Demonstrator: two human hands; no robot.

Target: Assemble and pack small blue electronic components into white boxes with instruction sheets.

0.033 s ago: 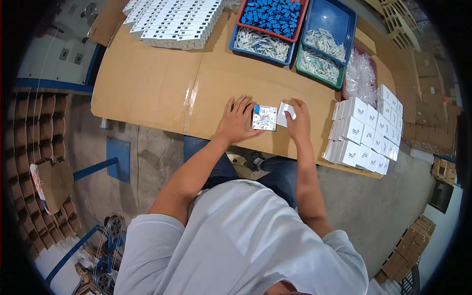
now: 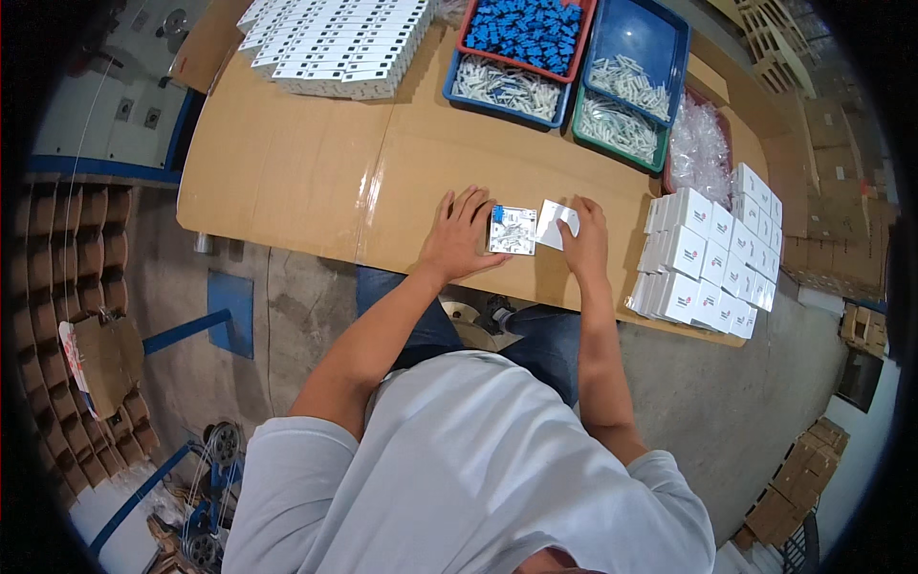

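Note:
In front of me a small square white box [image 2: 513,239] lies open on the table. Inside it are a blue plastic piece [image 2: 498,214] and several small white pieces. My left hand [image 2: 457,234] braces the box from its left side, with the thumb at the lower corner and the forefinger near the upper one. Just right of the box is a thin white square lid [image 2: 552,226]. My right hand [image 2: 585,239] pinches it by its right side, the thumb lying over its face. A narrow gap separates lid and box.
Across the cardboard-covered table [image 2: 287,182], rows of white boxes [image 2: 335,48] stand at the far left. A red tray [image 2: 574,67] of blue pieces sits on a blue tray [image 2: 454,91] of white plugs. Further right are more trays, clear plastic bags [image 2: 698,143] and stacked white boxes [image 2: 703,253].
My right hand has shifted slightly right, and more of the white lid shows, turned a little. The left hand and the open box have hardly moved.

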